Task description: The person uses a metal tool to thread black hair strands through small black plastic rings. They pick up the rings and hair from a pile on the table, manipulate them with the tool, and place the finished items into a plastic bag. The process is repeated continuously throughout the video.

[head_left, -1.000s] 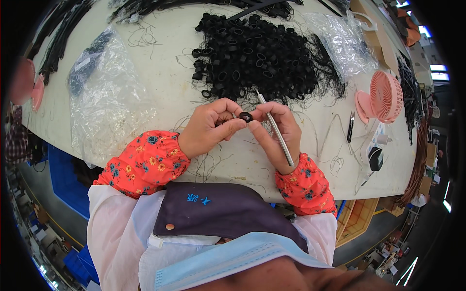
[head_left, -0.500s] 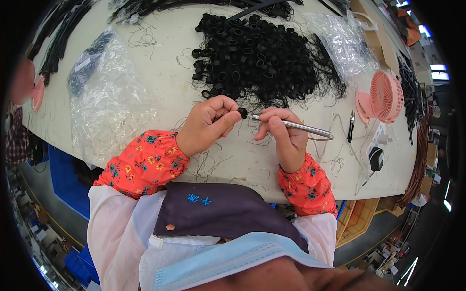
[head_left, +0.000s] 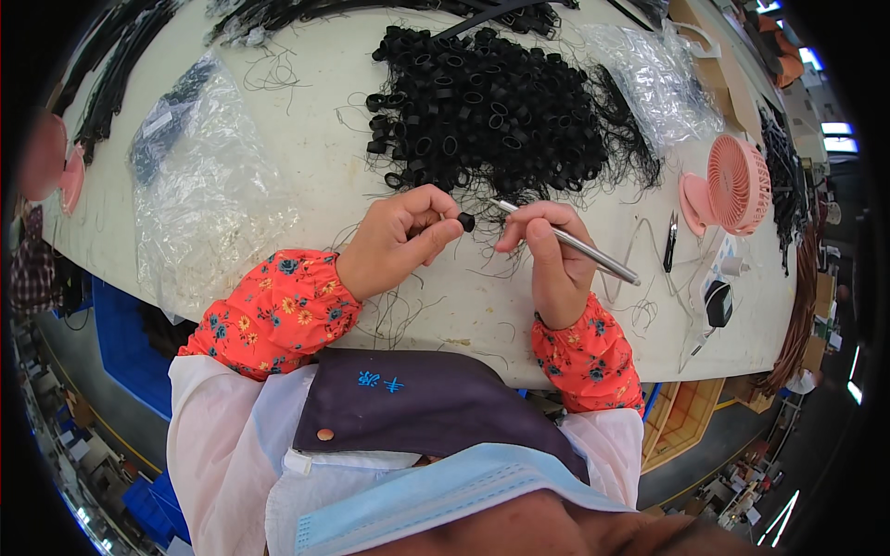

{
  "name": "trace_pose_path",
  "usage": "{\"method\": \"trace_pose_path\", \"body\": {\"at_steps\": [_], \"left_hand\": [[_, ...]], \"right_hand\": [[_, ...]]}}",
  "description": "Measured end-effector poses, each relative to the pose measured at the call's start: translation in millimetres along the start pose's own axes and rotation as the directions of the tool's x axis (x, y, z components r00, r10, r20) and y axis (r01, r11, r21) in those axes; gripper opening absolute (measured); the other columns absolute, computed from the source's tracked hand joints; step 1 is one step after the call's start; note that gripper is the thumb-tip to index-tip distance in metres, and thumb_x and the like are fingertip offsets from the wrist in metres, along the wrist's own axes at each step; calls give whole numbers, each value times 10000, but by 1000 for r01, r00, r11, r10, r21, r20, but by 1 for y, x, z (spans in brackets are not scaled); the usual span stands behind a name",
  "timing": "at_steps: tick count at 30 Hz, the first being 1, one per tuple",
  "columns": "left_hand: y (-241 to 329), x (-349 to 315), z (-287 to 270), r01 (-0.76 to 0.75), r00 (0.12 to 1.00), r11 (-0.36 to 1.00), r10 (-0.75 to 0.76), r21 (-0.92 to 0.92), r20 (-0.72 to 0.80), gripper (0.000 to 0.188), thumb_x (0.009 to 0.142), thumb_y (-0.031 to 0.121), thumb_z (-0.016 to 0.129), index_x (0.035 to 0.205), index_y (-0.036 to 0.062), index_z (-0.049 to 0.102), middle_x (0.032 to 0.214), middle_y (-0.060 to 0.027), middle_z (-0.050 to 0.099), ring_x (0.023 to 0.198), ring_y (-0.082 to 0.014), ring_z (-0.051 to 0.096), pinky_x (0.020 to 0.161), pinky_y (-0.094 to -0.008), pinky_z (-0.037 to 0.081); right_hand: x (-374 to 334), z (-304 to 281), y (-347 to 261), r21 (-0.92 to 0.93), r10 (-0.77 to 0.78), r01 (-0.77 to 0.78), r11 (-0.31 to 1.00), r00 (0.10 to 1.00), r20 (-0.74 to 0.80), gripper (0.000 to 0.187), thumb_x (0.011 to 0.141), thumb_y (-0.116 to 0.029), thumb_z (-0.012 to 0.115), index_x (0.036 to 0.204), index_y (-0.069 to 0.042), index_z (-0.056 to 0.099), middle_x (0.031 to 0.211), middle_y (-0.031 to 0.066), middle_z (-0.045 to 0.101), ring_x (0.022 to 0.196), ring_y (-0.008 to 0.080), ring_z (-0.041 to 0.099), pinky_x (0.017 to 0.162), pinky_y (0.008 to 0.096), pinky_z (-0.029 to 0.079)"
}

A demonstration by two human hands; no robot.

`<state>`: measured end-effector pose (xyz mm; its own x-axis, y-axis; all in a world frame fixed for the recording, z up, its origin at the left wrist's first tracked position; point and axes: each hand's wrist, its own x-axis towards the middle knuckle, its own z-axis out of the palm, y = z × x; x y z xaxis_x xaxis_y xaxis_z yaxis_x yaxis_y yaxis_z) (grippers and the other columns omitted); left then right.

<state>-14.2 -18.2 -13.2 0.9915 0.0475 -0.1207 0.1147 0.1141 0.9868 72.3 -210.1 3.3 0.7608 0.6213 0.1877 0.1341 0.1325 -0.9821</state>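
Head camera: a pale desk (head_left: 320, 139) spreads out before a worker in flowered sleeves, a pile of black loops (head_left: 491, 120) heaped across its far middle. To the worker's left lies a crumpled clear plastic bag (head_left: 209, 204). Nearer, the left hand (head_left: 394, 243) is drawn into a tight pinch of thumb and finger, while the right hand (head_left: 558, 273) is half curled around a tool. Off to the right stands a pink fan (head_left: 737, 185). That slim silver tool (head_left: 607, 261) slants toward the pile, near a small black piece (head_left: 466, 221) gripped at the left fingertips above the desk.
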Motion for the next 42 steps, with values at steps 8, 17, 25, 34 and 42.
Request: {"method": "trace_pose_path", "body": {"at_steps": [8,17,25,34,42], "left_hand": [[-9,-1,-1,-449,882,706,449,548,146,170,888,14,616,1056,41,623,800,-53,670,664,-128,619,602,-236,488],[14,2,-2,228,954,956,-182,-184,237,227,949,204,594,1086,24,589,764,-36,659,495,-41,488,438,-179,380],[-3,3,-5,357,926,850,-268,-387,266,198,934,229,626,1003,45,605,630,32,555,460,-9,386,401,-182,273],[4,3,-4,192,981,935,-186,-297,47,142,915,175,649,943,44,603,604,61,519,485,-6,387,447,-187,304],[3,2,-3,124,992,972,-128,-201,-7,99,917,105,634,965,27,596,623,56,520,483,-5,390,437,-178,302]], "right_hand": [[1,2,10,-236,105,-71,969,986,132,253,845,-105,719,1065,-54,605,833,30,643,743,74,589,665,218,482],[3,3,10,-392,-285,317,863,948,139,324,756,10,756,1028,-64,596,941,94,689,727,164,631,640,255,505],[1,6,9,-316,-263,297,901,954,146,305,771,39,728,1024,-58,587,1038,137,691,811,212,674,704,287,537],[3,2,-3,-201,-128,135,970,991,48,187,933,-92,572,1103,-15,584,956,113,696,850,142,648,744,255,503],[6,-15,-2,-183,-170,202,962,969,179,249,1003,-189,430,1021,3,586,655,63,645,662,121,604,1009,414,350]]}}
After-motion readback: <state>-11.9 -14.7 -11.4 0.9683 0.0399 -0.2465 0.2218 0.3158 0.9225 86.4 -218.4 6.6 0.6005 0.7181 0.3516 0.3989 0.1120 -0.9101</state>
